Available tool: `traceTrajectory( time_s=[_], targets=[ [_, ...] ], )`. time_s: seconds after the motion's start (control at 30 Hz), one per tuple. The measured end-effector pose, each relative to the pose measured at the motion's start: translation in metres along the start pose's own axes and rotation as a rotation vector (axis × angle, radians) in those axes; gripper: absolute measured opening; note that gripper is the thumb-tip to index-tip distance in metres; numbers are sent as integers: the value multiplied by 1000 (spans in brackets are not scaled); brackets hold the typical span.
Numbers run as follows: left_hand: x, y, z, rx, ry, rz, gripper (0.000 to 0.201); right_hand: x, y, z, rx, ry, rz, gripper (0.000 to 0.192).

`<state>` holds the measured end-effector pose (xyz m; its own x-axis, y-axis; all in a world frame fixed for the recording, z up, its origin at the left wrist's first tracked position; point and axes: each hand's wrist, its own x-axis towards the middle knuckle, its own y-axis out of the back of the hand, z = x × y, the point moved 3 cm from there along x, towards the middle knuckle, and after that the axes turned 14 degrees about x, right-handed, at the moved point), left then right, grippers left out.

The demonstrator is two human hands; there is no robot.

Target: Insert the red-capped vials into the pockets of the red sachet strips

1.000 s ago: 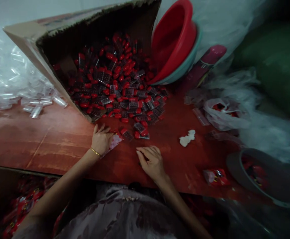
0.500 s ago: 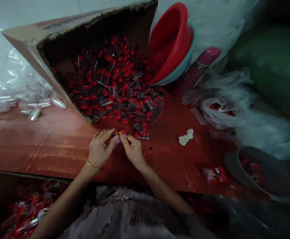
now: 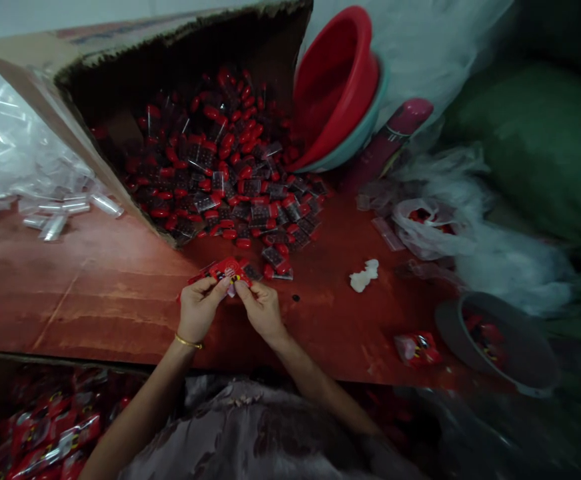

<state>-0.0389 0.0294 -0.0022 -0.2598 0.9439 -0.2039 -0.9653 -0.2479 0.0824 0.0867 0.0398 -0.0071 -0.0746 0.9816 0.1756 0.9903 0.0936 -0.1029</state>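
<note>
the left hand (image 3: 198, 313) and right hand (image 3: 262, 309) pinch 1 glossy red packet (image 3: 225, 269) between fingertips, just above the reddish wooden table (image 3: 95, 287). behind it, small red-capped pieces (image 3: 230, 193) spill from a tipped cardboard box (image 3: 70, 73).

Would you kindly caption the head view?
Both hands pinch a red packet before a tipped carton.

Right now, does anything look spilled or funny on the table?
Yes. The box lies tipped on its side, and red pieces have poured from its mouth onto the table. One packet lies alone at the right. Both hands, left and right, pinch another packet.
</note>
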Motion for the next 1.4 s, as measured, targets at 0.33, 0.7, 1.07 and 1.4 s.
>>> traceTrajectory(
  time_s=[0.33, 0.7, 1.07, 1.4],
  targets=[
    [-8, 3, -18, -147, 144, 68, 29, -1, -15, 7, -129, 77, -90, 36],
    [5, 20, 1, -321, 349, 35, 38, 62, 31, -7, -1005, 367, -850, 38],
    [5, 15, -4, -356, 389, 60, 42, 21, 31, 4, -1325, 131, -379, 46],
    [3, 3, 9, -334, 336, 43, 44, -5, 61, -10, -457, -215, -303, 29]
  ],
)
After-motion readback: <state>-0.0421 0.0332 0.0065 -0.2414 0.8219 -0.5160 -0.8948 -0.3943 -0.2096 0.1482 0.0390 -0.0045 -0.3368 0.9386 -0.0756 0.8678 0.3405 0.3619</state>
